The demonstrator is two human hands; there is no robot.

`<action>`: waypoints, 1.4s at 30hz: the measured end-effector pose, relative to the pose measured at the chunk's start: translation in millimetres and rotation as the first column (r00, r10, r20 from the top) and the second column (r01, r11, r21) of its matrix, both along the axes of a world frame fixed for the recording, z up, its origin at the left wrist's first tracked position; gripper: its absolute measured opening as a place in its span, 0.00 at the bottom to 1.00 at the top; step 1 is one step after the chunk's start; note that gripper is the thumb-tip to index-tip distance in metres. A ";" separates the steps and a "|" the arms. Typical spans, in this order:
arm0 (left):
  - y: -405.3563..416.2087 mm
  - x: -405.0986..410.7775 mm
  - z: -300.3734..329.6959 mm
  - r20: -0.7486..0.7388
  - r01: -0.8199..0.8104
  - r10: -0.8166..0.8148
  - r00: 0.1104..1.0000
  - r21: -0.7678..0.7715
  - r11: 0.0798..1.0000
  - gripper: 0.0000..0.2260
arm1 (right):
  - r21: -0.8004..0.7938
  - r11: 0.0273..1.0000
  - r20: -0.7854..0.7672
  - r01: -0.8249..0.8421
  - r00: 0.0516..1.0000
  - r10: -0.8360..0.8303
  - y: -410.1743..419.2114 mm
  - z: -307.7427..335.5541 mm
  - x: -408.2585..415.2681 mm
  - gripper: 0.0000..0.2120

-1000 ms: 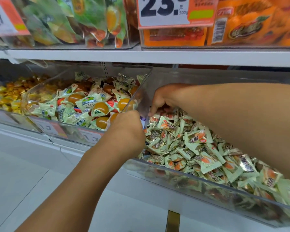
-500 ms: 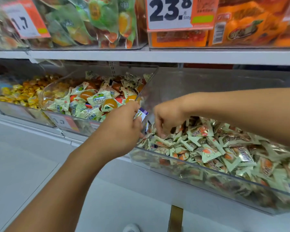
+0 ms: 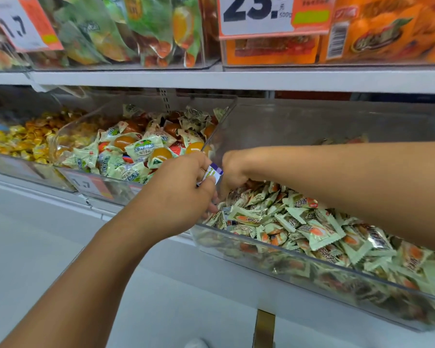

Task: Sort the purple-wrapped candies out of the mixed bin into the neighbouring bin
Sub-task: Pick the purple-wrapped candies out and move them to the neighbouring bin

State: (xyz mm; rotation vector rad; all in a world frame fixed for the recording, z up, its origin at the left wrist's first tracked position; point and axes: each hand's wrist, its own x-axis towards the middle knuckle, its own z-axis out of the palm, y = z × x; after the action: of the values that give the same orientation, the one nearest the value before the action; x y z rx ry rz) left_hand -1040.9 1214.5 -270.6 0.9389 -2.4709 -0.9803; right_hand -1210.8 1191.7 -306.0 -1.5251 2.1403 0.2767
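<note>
My left hand (image 3: 180, 194) grips a purple-and-white wrapped candy (image 3: 212, 173) over the left end of the clear right-hand bin (image 3: 299, 262), which is full of pale green wrapped candies (image 3: 312, 229). My right hand (image 3: 232, 172) reaches in from the right, fingers curled down into the candies beside the divider wall; what its fingertips hold is hidden. The neighbouring clear bin (image 3: 98, 185) to the left holds green-wrapped jelly sweets with orange centres (image 3: 141, 149).
A third bin with yellow-wrapped sweets (image 3: 18, 141) stands at the far left. A white shelf (image 3: 236, 80) runs overhead, carrying bagged goods and a price tag (image 3: 256, 15). The pale floor (image 3: 35, 247) lies below the bins.
My left hand has lifted a purple candy out of the right bin's corner. My right hand came forward from the back of the bin and now sits close to the left hand.
</note>
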 end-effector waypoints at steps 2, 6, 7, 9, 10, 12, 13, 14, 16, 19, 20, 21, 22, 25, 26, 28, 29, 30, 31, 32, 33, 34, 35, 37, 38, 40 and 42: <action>0.0 0.2 -0.8 0.007 0.004 -0.004 1.000 -0.023 1.000 0.06 | 0.046 0.999 0.027 -0.002 1.000 0.001 -1.4 -3.7 -3.8 0.20; 0.7 0.3 -0.6 -0.001 -0.003 0.003 1.000 -0.021 1.000 0.06 | 0.036 0.982 0.360 0.184 0.915 -0.184 7.9 6.7 -22.3 0.13; 1.0 0.4 -0.4 -0.001 -0.005 0.005 1.000 -0.024 1.000 0.06 | -0.004 0.965 0.474 0.260 0.850 -0.228 12.2 14.4 -27.8 0.08; 2.3 0.4 1.2 0.007 -0.004 0.004 1.000 -0.027 1.000 0.06 | 0.007 0.933 0.654 0.361 0.704 -0.278 22.8 31.5 -34.1 0.02; 3.1 0.7 2.5 0.013 -0.008 0.008 1.000 -0.019 1.000 0.05 | 0.042 0.922 0.709 0.385 0.639 -0.299 27.9 37.7 -34.4 0.01; 3.7 1.4 5.5 0.029 -0.013 0.013 0.999 0.005 1.000 0.07 | 0.094 0.930 0.760 0.356 0.577 -0.298 40.0 43.2 -29.6 0.04; 3.4 2.2 6.8 0.041 -0.013 0.013 0.999 0.003 1.000 0.09 | 0.099 0.949 0.753 0.300 0.601 -0.268 45.8 44.7 -23.3 0.05; 3.0 3.3 8.4 0.057 -0.011 0.012 0.998 -0.016 1.000 0.10 | 0.094 0.969 0.712 0.230 0.665 -0.227 50.7 45.6 -14.7 0.04; 2.7 5.1 10.0 0.091 0.000 0.007 0.996 -0.073 0.997 0.13 | 0.039 0.997 0.534 0.067 0.842 -0.077 58.2 44.1 1.5 0.10; 5.6 3.7 8.3 0.133 0.014 0.005 0.991 -0.145 0.989 0.14 | -0.072 0.958 0.172 -0.278 0.943 0.286 64.5 35.2 14.9 0.11; 6.9 3.2 7.6 0.167 0.029 0.002 0.986 -0.183 0.983 0.13 | -0.057 0.932 0.042 -0.358 0.932 0.361 65.1 31.6 13.5 0.13; 6.8 3.5 6.5 0.214 0.056 -0.008 0.977 -0.220 0.974 0.12 | -0.012 0.922 -0.074 -0.386 0.920 0.385 64.6 29.4 8.7 0.17; 7.0 4.5 6.0 0.265 0.088 -0.023 0.964 -0.238 0.967 0.11 | 0.029 0.925 -0.156 -0.379 0.912 0.379 63.8 29.8 2.0 0.19; 5.5 7.9 5.3 0.370 0.165 -0.090 0.925 -0.176 0.970 0.10 | -0.030 0.936 -0.317 -0.350 0.892 0.323 55.1 37.3 -21.0 0.13; 5.3 8.4 5.1 0.391 0.174 -0.100 0.915 -0.158 0.972 0.10 | -0.124 0.929 -0.322 -0.349 0.900 0.296 50.7 41.9 -27.4 0.12; 4.2 8.1 5.2 0.406 0.176 -0.104 0.908 -0.146 0.973 0.11 | -0.271 0.903 -0.187 -0.334 0.938 0.291 41.2 48.7 -32.9 0.07; 3.6 7.6 5.2 0.403 0.177 -0.107 0.909 -0.141 0.974 0.11 | -0.301 0.903 -0.029 -0.305 0.950 0.312 38.0 50.4 -31.6 0.05; 3.4 6.9 5.9 0.399 0.178 -0.111 0.910 -0.134 0.975 0.12 | -0.272 0.924 0.157 -0.268 0.935 0.317 36.6 50.6 -27.1 0.04; 2.7 6.2 6.4 0.400 0.179 -0.118 0.909 -0.119 0.976 0.13 | -0.183 0.954 0.327 -0.239 0.900 0.289 34.7 46.8 -21.5 0.05; 2.5 5.6 6.7 0.400 0.174 -0.123 0.908 -0.093 0.980 0.13 | -0.051 0.971 0.428 -0.233 0.873 0.233 33.7 40.1 -15.3 0.07; 2.0 5.2 6.7 0.396 0.163 -0.125 0.910 -0.064 0.985 0.13 | 0.072 0.969 0.452 -0.237 0.874 0.180 32.9 31.3 -10.8 0.08; 1.5 4.8 6.6 0.392 0.154 -0.126 0.911 -0.042 0.987 0.13 | 0.160 0.961 0.419 -0.224 0.897 0.140 31.0 22.5 -9.0 0.09; 0.8 4.4 6.0 0.392 0.153 -0.128 0.911 -0.034 0.988 0.12 | 0.203 0.960 0.366 -0.195 0.924 0.110 28.0 16.7 -9.8 0.09; -0.6 3.8 4.3 0.396 0.154 -0.128 0.909 -0.034 0.988 0.12 | 0.182 0.979 0.290 -0.096 0.956 0.040 20.7 14.9 -18.3 0.11; -1.2 3.6 4.0 0.395 0.150 -0.124 0.910 -0.034 0.988 0.12 | 0.149 0.988 0.287 -0.044 0.958 -0.001 18.3 17.1 -23.8 0.11; -2.4 3.4 3.1 0.379 0.137 -0.118 0.918 -0.023 0.990 0.11 | 0.105 0.994 0.314 0.013 0.948 -0.045 16.1 20.7 -29.9 0.10; -3.5 3.5 2.3 0.353 0.129 -0.119 0.928 -0.005 0.992 0.12 | 0.093 0.995 0.332 0.028 0.942 -0.057 15.1 18.6 -29.6 0.11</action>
State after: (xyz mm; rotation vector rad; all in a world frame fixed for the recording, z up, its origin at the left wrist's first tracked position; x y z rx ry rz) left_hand -1037.4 1211.0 -268.3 1.0368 -2.8647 -0.8754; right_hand -1240.4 1206.8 -287.3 -1.3646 1.8656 0.0860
